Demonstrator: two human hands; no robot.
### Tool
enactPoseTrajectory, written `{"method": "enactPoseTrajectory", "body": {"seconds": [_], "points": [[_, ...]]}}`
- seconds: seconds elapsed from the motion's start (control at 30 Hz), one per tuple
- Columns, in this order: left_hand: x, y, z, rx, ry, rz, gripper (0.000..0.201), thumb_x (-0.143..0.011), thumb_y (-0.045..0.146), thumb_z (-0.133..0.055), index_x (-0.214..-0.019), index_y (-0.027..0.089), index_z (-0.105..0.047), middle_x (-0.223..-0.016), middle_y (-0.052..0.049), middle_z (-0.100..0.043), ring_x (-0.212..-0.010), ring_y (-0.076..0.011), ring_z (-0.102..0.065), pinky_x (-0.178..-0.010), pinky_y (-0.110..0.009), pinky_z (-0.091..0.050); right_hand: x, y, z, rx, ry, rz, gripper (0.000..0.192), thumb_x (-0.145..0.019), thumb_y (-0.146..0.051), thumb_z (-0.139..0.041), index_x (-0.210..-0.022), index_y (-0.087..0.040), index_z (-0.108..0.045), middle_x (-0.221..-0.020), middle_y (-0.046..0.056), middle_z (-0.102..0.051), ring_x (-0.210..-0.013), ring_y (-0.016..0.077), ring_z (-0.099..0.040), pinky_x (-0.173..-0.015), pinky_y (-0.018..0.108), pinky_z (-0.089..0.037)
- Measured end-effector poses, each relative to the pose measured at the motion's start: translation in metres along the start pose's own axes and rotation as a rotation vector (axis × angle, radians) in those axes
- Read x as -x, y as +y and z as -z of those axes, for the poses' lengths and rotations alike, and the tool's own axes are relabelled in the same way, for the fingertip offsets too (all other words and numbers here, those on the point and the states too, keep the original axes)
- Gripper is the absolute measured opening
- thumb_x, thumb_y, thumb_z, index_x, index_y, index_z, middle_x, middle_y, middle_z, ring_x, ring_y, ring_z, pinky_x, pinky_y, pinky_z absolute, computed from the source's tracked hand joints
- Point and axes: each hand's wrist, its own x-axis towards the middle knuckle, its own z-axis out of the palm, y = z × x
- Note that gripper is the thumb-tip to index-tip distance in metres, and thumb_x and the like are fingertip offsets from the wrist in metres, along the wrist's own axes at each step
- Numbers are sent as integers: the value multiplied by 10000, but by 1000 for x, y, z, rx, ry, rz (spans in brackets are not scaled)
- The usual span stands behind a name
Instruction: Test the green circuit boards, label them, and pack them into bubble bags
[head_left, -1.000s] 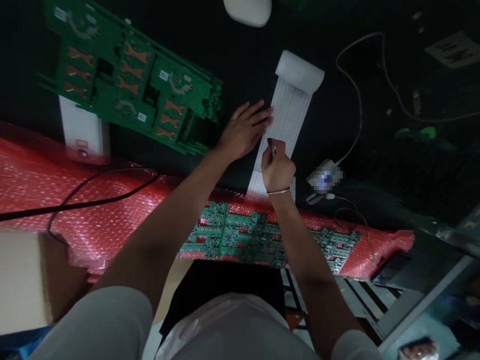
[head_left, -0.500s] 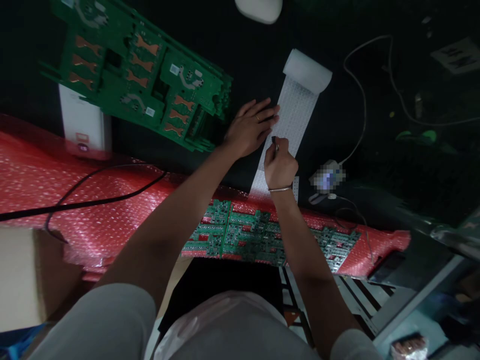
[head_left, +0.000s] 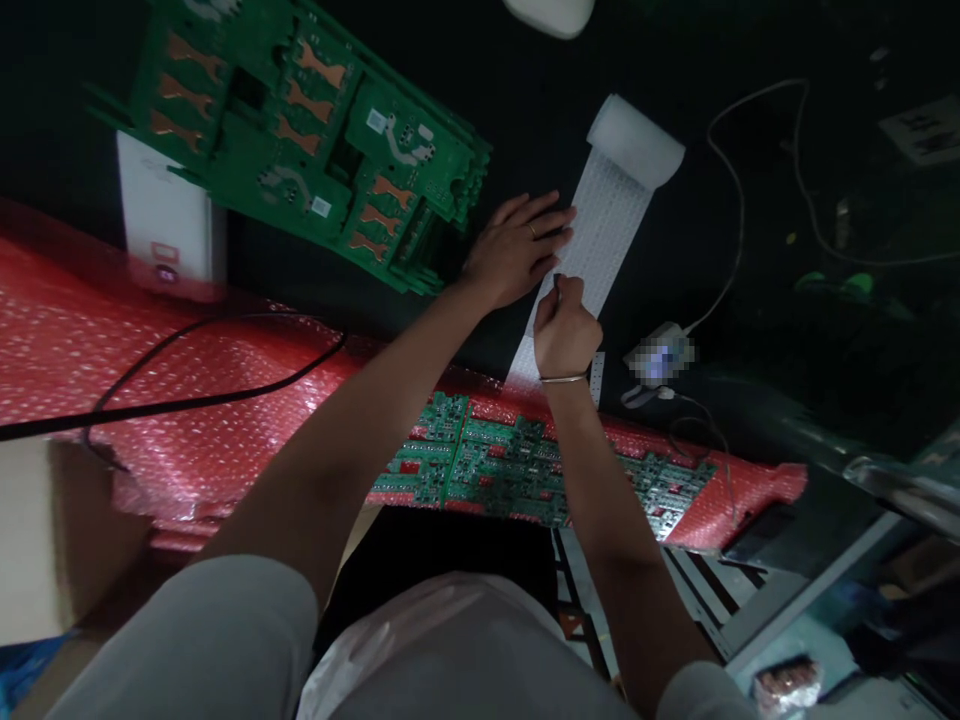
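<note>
A long white strip of small labels [head_left: 611, 225] runs down the dark table from its roll [head_left: 637, 140]. My left hand [head_left: 521, 248] lies with fingers stretched out, their tips on the strip's left edge. It wears a ring. Just below it, my right hand [head_left: 568, 335] is closed over the strip around a slim dark tool, of which only a short end shows above the fingers; its kind I cannot make out. A stack of green circuit boards [head_left: 337, 170] with copper-coloured pads sits left of my left hand.
Red bubble wrap [head_left: 225, 400] lies along the near edge, bearing a row of populated circuit boards [head_left: 495, 455]. A white box [head_left: 169, 220] stands by the stack at left. Black cable [head_left: 225, 400] crosses the wrap. A small device [head_left: 660, 355] with a white cable lies right.
The whole view has shifted slightly, so the boards and roll appear further right. Both hands keep about the same place on the strip; the right hand stays closed.
</note>
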Motion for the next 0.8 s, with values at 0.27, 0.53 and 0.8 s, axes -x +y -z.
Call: {"method": "enactPoseTrajectory", "body": {"seconds": [0.27, 0.53, 0.8], "points": [[-1, 2, 2, 20, 2, 32, 467, -970, 279, -460, -1410, 371, -587, -1575, 93, -446, -1549, -216, -250, -1306, -489, -191, 13, 3, -8, 10, 84, 23, 358, -999, -251, -388, -1225, -108, -626, -721, 57, -691, -594, 156, -620, -560, 248, -395], [0, 0, -2, 38, 32, 23, 466, -969, 280, -455, -1405, 376, -587, -1575, 110, -436, -1549, -202, -251, -1299, -506, -208, 20, 2, -5, 5, 44, 6, 357, -994, -251, -391, -1224, -109, -624, -693, 51, -671, -587, 157, -609, -553, 245, -379], [-1, -1, -5, 69, 21, 31, 482, -969, 277, -460, -1432, 355, -568, -1591, 87, -416, -1551, -217, -244, -1300, -529, -190, 29, 1, -5, 17, 31, -12, 358, -988, -261, -385, -1204, -114, -629, -716, 68, -686, -574, 167, -608, -547, 253, -380]]}}
